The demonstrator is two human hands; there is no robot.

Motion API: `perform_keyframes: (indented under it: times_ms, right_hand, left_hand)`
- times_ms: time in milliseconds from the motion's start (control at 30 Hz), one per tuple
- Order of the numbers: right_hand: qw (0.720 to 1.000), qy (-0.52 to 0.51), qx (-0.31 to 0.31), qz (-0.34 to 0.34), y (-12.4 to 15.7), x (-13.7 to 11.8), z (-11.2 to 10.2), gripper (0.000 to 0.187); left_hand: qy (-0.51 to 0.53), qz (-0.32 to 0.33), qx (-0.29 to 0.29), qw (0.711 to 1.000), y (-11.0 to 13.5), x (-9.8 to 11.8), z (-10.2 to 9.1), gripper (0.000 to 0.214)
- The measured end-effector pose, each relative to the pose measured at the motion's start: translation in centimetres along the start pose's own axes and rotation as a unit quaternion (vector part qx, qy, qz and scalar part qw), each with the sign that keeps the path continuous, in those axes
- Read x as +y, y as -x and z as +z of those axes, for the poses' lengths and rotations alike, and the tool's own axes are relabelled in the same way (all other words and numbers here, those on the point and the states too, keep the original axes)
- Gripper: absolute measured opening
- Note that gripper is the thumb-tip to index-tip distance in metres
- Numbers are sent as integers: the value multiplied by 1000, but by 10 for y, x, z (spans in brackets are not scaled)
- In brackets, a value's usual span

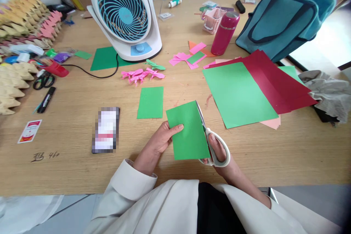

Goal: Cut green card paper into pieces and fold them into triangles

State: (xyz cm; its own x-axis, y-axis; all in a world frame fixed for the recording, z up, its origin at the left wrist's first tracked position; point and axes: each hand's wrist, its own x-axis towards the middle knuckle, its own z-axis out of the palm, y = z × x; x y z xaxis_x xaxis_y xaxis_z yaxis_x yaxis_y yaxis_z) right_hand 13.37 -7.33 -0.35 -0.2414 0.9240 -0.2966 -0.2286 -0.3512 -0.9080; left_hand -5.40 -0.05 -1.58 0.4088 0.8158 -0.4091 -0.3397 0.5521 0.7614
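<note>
My left hand (161,139) pinches the left edge of a green paper rectangle (189,131), thumb on top, above the wooden table (82,168). My right hand (219,153) grips white-handled scissors (211,139), fingers through the loops. The blades run along the paper's right edge, with the tip near its top right corner. A second, smaller green rectangle (150,102) lies flat just to the left.
Large green (236,95), dark red (274,76) and pale pink sheets lie at right. A white-and-blue fan (124,12), pink folded paper pieces (141,75), a magenta flask (226,33), a teal bag (285,18), a phone (106,129), black scissors (44,79) and stacked paper shapes (19,18) surround them.
</note>
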Motion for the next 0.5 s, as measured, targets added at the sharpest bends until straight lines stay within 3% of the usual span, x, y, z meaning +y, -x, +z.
perform_keyframes:
  times_ms: [200, 300, 400, 500]
  right_hand:
    - [998, -12, 55, -13, -3, 0, -4, 46]
    - [998, -21, 51, -19, -4, -5, -11, 49]
    - [999, -1, 27, -42, -4, -17, -30, 49]
    - [987, 136, 74, -34, -3, -33, -65, 43]
  left_hand:
    - [0, -6, -5, 1000, 1, 1, 1, 35]
    - [3, -4, 0, 1000, 1, 2, 2, 36]
    - [14, -1, 17, 1000, 0, 4, 3, 35]
    - [27, 1, 27, 999, -2, 4, 4, 36]
